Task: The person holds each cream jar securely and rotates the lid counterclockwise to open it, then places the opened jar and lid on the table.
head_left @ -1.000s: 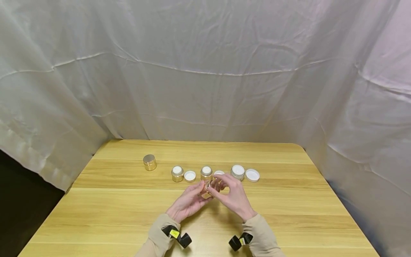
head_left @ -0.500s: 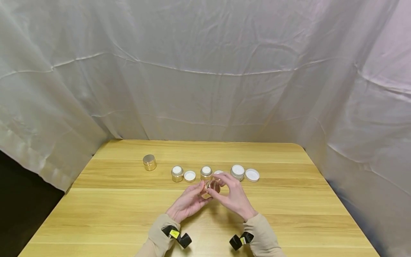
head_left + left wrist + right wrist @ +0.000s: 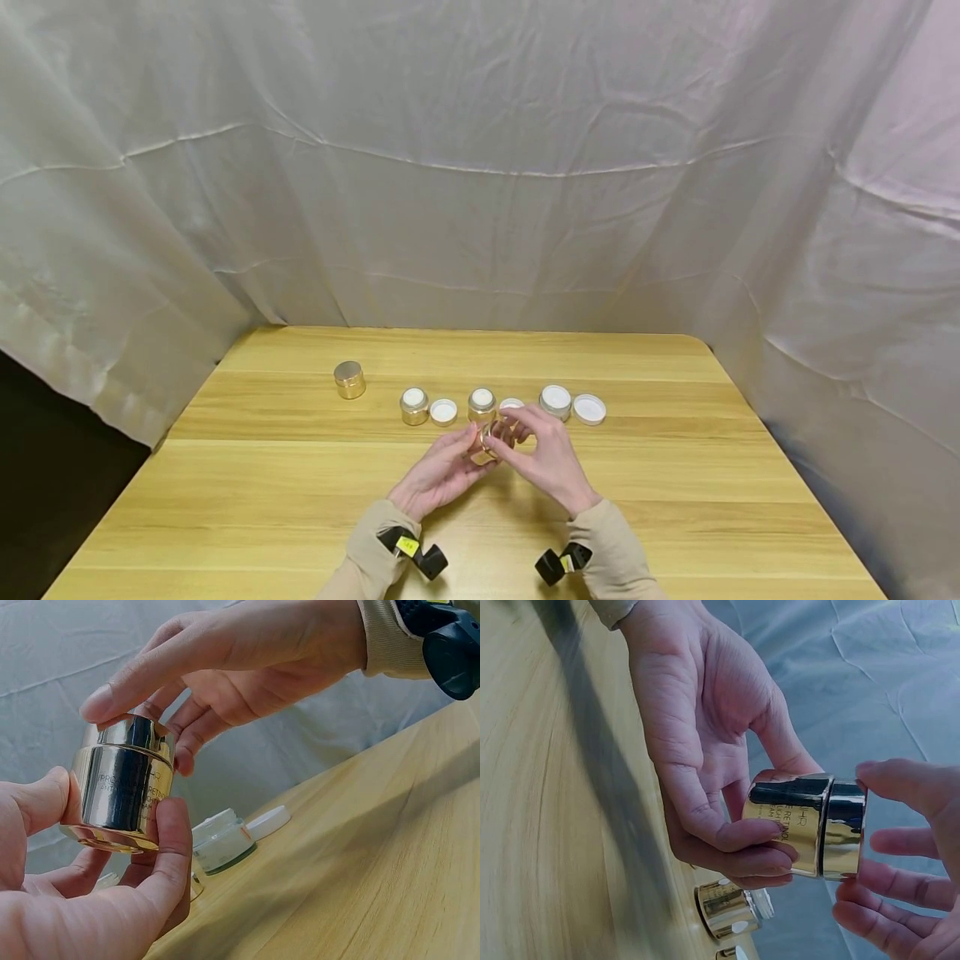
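Note:
Held up over the table is a shiny gold cream jar with dark lettering on its side. My left hand grips its body, thumb on one side and fingers on the other. The jar's gold lid sits on top, with a thin seam between lid and body. From the other side my right hand holds this lid, thumb and fingertips spread around its edge. In the head view the jar is partly covered by the fingers.
Behind the hands stand two gold jars with white tops, their lids beside them. Right of these are a wider pale jar and its white lid. A lidded gold jar stands farther left. Grey curtain surrounds the table.
My right fingers have shifted slightly around the lid, tipping one way and then back. The left hand and the jar stay in nearly the same place.

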The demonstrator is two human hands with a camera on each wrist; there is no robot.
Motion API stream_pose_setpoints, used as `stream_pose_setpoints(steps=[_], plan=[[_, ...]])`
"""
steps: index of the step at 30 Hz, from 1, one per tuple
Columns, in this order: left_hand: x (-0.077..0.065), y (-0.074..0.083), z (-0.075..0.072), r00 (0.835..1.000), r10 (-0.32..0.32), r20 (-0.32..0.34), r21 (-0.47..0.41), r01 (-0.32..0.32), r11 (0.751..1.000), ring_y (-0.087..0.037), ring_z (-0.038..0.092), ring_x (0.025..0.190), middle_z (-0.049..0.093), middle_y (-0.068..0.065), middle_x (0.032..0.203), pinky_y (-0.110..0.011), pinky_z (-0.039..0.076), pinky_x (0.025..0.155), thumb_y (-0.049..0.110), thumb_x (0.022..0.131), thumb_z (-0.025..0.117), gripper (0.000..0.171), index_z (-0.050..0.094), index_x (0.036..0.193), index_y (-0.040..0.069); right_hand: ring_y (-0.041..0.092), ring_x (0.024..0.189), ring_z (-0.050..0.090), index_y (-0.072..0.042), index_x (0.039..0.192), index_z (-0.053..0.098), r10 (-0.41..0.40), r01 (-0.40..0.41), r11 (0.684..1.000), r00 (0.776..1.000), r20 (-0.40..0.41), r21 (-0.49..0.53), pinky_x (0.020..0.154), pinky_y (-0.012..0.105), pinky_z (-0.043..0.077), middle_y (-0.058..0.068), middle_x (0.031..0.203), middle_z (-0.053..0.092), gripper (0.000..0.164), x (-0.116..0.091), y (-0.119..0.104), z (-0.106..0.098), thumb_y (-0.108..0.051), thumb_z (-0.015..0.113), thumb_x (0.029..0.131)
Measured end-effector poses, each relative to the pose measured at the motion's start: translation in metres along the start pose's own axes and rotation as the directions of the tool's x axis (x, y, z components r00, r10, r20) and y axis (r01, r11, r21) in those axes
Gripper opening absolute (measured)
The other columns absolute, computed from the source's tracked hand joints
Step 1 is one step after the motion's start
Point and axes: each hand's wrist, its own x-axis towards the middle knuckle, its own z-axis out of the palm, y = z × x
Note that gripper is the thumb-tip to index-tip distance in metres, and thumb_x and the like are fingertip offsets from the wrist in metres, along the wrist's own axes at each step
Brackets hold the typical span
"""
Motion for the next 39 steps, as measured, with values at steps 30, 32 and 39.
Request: stream_pose_setpoints(steps=[30, 32, 39], plan=[[0.0012, -0.001, -0.0008, 1.0, -0.017, -0.016, -0.027, 0.016, 1.0, -0.015, 0.063, 0.118, 0.062, -0.004, 0.125, -0.032, 0.052, 0.111, 0.025, 0.103, 0.055, 0.021, 0.068, 0.114, 0.013, 0.022, 0.092, 0.068, -0.004, 0.113, 0.072, -0.008, 0.005, 0.999, 0.997, 0.074, 0.043, 0.081, 0.029, 0.062, 0.007, 0.108, 0.071, 0.036, 0.0007, -0.0018, -0.0028, -0.019, 0.083, 0.082], [0.0007, -0.001, -0.0007, 1.0, -0.016, -0.015, -0.022, 0.016, 1.0, -0.015, 0.063, 0.119, 0.063, -0.003, 0.125, -0.031, 0.052, 0.11, 0.025, 0.103, 0.055, 0.02, 0.068, 0.113, 0.014, 0.023, 0.096, 0.068, -0.005, 0.113, 0.072, -0.021, 0.017, 0.999, 0.996, 0.083, 0.041, 0.085, 0.031, 0.061, 0.005, 0.109, 0.07, 0.035, 0.0007, -0.0023, -0.0031, -0.017, 0.083, 0.081], [-0.0001, -0.0009, -0.0006, 1.0, -0.021, -0.012, -0.027, 0.021, 0.999, -0.015, 0.063, 0.118, 0.063, -0.003, 0.125, -0.029, 0.052, 0.109, 0.025, 0.104, 0.054, 0.023, 0.067, 0.117, 0.013, 0.021, 0.103, 0.066, -0.008, 0.116, 0.072, -0.029, 0.025, 0.999, 0.994, 0.103, 0.043, 0.091, 0.035, 0.059, 0.004, 0.115, 0.069, 0.037, 0.0005, -0.003, -0.0036, -0.017, 0.082, 0.082]])
